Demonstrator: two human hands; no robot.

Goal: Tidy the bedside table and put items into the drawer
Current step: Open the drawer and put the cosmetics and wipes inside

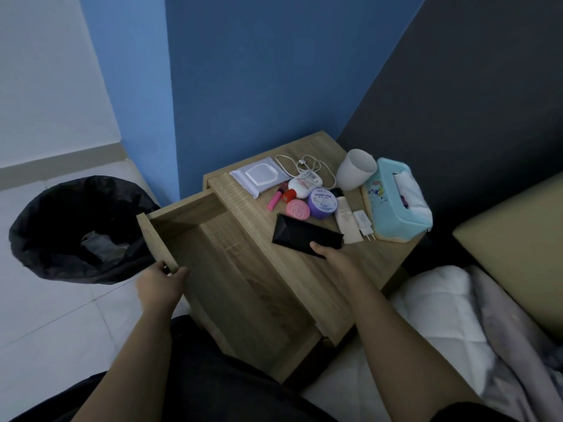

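Note:
The wooden bedside table (387, 257) has its drawer (231, 269) pulled out and nothing lies in it. My left hand (161, 284) grips the drawer's front panel at its left corner. My right hand (332, 257) holds the near end of a black case (301, 233) that lies on the tabletop. Behind the case sit a pink round compact (298, 209), a purple jar (323, 204), a white tube (345, 219), a white charger plug (364, 225), a pink lip stick (275, 198), a red small bottle (288, 194), a white cable (304, 167) and a wipes packet (260, 177).
A white cup (355, 170) and a teal tissue box (396, 202) stand at the table's back right. A bin with a black liner (76, 229) sits on the floor left of the drawer. The bed with white bedding (441, 315) is on the right. Blue wall behind.

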